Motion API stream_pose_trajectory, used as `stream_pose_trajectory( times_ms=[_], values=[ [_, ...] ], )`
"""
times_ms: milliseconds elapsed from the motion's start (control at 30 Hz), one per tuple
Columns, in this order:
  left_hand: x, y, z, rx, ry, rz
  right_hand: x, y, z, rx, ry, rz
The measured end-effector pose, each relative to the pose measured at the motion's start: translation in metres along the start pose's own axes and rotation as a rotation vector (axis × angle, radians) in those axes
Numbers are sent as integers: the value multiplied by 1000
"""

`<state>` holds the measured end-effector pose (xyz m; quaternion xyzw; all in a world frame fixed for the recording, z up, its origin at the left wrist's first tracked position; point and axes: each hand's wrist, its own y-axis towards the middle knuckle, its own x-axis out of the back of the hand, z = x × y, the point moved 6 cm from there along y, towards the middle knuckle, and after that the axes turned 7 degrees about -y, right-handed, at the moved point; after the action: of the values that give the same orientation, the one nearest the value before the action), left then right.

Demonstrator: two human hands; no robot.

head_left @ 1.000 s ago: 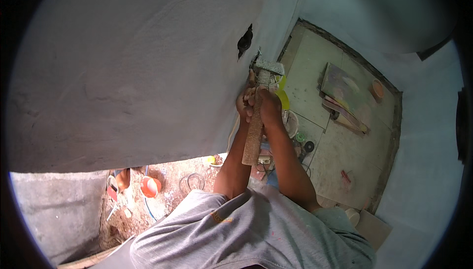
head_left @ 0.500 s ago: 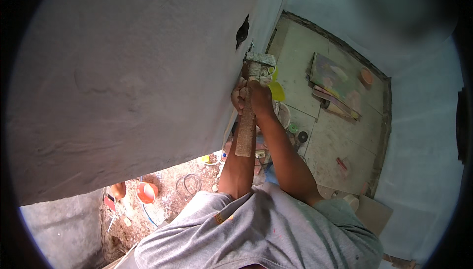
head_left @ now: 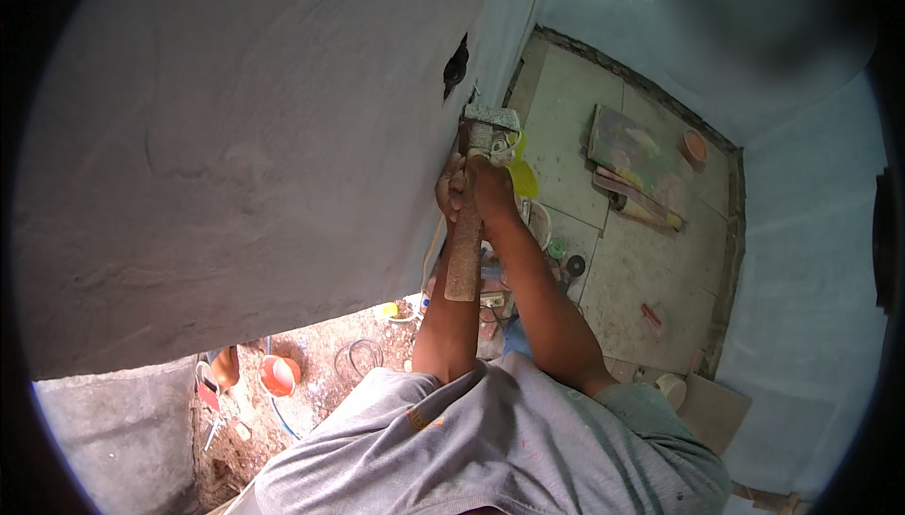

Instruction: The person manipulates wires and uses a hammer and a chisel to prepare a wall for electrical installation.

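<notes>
My right hand (head_left: 492, 191) is wrapped round a hammer (head_left: 463, 265) close to its head, beside the edge of the grey wall. The mortar-crusted head points away from me, and the handle runs back over my left forearm. Just left of it, my left hand (head_left: 450, 191) is closed, its fingers curled against the wall side. What those fingers hold is mostly hidden behind the hammer and right hand. A dark ragged hole (head_left: 456, 67) opens in the grey plastered wall (head_left: 255, 157) beyond the hammer head, with a small wire end sticking out nearby.
On the tiled floor (head_left: 650, 274) lie a stained board (head_left: 636, 152), a rolled sheet and an orange bowl (head_left: 694, 145). Below my hands are a yellow container (head_left: 522, 178), a pale bucket (head_left: 539, 224) and a black roll (head_left: 575, 265). Past the wall, an orange bucket (head_left: 279, 376) stands beside coiled cable (head_left: 363, 357).
The view has shifted slightly, so the wall and floor sit a little differently. Both hands keep the same grip, and the hammer stays by the wall edge.
</notes>
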<state>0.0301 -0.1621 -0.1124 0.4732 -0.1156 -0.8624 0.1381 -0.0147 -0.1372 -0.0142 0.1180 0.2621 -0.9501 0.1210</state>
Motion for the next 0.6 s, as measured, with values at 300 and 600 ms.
stream_pose_trajectory(
  times_ms=[300,600],
  values=[
    [4,-8,10,-27,-56,-58,10,4,0,2,36,117],
    [31,-4,-19,-217,665,-461,58,11,18,-47,-94,217]
  ],
)
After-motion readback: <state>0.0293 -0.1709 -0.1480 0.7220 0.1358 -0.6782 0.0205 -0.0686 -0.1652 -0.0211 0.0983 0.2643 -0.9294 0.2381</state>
